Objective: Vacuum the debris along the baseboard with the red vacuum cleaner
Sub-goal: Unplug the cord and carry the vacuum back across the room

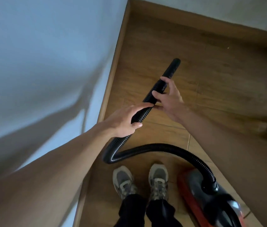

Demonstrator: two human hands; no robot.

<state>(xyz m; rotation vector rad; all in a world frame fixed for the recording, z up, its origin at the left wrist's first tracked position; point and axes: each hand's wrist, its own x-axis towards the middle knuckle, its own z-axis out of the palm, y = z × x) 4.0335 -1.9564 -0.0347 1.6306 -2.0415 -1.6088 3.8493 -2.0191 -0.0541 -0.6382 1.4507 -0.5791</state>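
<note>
Vacuum hose [162, 147] gripped by left hand [123, 119], right hand [168, 99] just ahead.

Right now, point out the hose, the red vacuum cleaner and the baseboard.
hose [145, 149]: head view, on its corrugated lower bend.
red vacuum cleaner [186, 192]: head view, on the red side panel of its body.
baseboard [110, 79]: head view, on its wooden face, upper stretch.

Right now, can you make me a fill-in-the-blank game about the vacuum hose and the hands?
1. The corrugated hose is coloured ____.
2. The number of hands gripping it is ____: the left hand and the right hand.
3. The red vacuum cleaner stands to the ____ of the grey shoes.
4. The wall and baseboard run along the person's ____ side.
Missing words: black; two; right; left.
</note>
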